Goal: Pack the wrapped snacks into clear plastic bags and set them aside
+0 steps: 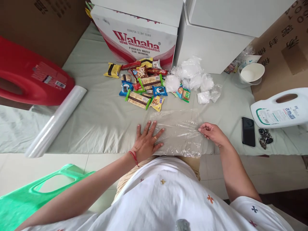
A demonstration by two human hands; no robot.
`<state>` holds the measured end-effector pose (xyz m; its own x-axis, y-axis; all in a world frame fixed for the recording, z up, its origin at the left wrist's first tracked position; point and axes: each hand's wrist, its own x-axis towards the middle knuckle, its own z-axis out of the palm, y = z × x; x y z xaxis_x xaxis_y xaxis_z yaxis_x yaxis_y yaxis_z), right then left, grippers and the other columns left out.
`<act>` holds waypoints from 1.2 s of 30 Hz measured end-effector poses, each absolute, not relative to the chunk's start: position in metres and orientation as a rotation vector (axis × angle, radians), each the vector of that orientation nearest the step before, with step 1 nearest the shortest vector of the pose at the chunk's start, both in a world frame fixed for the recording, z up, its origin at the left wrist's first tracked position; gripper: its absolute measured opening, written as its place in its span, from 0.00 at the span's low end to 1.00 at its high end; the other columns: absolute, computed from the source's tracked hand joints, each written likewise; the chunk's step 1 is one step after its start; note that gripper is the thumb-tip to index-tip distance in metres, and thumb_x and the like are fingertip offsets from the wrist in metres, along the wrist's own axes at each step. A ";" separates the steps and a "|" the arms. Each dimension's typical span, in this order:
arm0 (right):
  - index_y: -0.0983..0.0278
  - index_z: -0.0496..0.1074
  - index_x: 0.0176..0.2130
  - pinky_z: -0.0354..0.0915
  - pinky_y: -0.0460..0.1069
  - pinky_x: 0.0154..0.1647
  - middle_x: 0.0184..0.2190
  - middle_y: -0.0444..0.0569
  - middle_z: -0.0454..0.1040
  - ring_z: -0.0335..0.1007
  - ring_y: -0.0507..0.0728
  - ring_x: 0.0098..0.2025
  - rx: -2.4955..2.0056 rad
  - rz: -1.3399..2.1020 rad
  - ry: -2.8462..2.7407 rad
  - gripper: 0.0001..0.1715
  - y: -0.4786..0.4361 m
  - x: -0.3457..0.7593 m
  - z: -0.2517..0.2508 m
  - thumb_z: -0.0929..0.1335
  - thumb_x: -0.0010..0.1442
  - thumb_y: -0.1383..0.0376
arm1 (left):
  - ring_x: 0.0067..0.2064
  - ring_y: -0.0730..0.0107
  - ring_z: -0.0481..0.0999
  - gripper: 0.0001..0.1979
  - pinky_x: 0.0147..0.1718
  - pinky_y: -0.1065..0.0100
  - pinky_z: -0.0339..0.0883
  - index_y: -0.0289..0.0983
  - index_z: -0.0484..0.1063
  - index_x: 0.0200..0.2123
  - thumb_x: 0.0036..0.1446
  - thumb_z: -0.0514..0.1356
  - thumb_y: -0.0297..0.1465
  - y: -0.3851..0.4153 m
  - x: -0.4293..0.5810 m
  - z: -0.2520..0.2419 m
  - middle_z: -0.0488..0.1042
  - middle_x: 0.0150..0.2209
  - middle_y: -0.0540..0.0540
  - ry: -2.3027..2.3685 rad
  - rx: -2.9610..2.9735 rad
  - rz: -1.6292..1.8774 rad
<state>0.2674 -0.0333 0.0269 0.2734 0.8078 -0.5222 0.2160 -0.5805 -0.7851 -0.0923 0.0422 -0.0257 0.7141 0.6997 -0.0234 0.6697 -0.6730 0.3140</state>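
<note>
— Film (179, 133) sits where?
— Between the grips: left hand (146, 141) splayed wide, pressing one edge; right hand (213, 133) pinching the other. Best keep tension even, so it lies unwrinkled.

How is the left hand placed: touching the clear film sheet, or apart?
Touching. The head view shows the left hand flat, fingers overlapping the clear film sheet.

Person wearing a white patterned top (173, 205)
The person is wearing short sleeves dotted with small orange, gold and blue crosses, tan trousers (125, 181), and a red string bracelet (133, 157) by the left hand (147, 141).
</note>
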 end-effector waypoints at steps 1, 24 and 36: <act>0.62 0.74 0.31 0.56 0.47 0.25 0.22 0.40 0.67 0.59 0.51 0.24 -2.023 1.276 -0.991 0.25 -0.031 0.275 0.027 0.77 0.47 0.45 | 0.76 0.33 0.47 0.33 0.68 0.25 0.33 0.48 0.60 0.72 0.67 0.56 0.47 0.037 -0.099 -0.026 0.45 0.77 0.33 1.075 2.619 0.139; 0.64 0.76 0.56 0.70 0.55 0.47 0.46 0.57 0.74 0.74 0.63 0.44 -2.182 0.551 -1.853 0.28 0.077 0.219 0.050 0.71 0.61 0.53 | 0.75 0.44 0.56 0.30 0.69 0.27 0.20 0.47 0.58 0.73 0.71 0.52 0.43 0.042 -0.111 -0.018 0.54 0.75 0.38 1.237 2.505 0.304; 0.59 0.64 0.68 0.70 0.53 0.46 0.60 0.58 0.68 0.74 0.63 0.53 -1.921 0.947 -2.499 0.35 0.020 0.135 0.051 0.71 0.65 0.62 | 0.75 0.42 0.56 0.37 0.69 0.29 0.20 0.42 0.53 0.75 0.68 0.55 0.48 0.032 -0.118 -0.018 0.52 0.75 0.33 1.197 2.516 0.307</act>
